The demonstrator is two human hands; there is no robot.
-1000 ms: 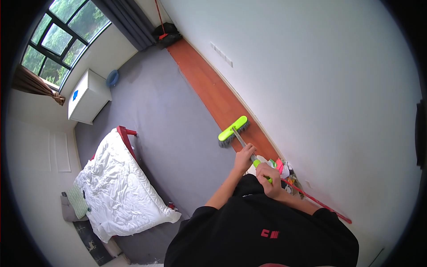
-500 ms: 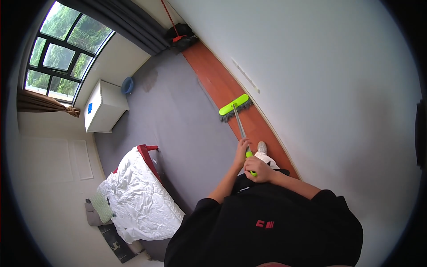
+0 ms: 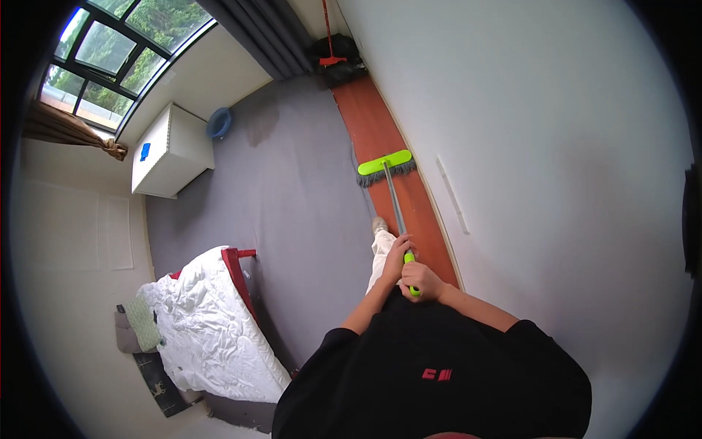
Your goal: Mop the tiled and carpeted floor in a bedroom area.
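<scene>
A flat mop with a lime-green head and a grey pole rests on a strip of red-brown floor along the white wall. My left hand grips the pole just above the green handle end. My right hand is closed around the green handle end itself. The mop head lies well ahead of my feet, with its grey fringe on the floor. One light shoe shows beside the pole.
A grey carpet covers most of the room. A bed with a white duvet and red frame stands at the left. A white cabinet, a blue basin, dark curtains and a red-handled tool sit at the far end.
The mop head has moved farther away from me along the red-brown strip. My view has shifted, and both hands have stayed on the pole.
</scene>
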